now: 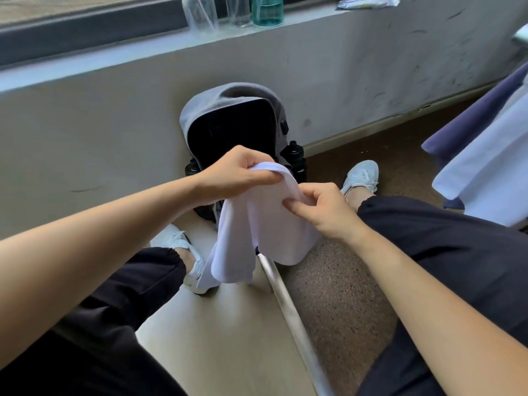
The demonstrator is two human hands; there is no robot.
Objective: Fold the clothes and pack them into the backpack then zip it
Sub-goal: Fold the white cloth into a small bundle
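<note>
We note left hand (237,175) clenched round top fold of white garment (257,224), fingers curled over cloth. Right hand (323,207) pinches same garment at right edge, thumb pressing fabric. Garment hangs between knees, above floor, just before grey backpack (228,124). Backpack upright against wall, main compartment gaping, dark inside; black bottle (294,155) in side pocket. Purple and white clothes (485,155) far right. Teal bottle (267,10) on window ledge.
</note>
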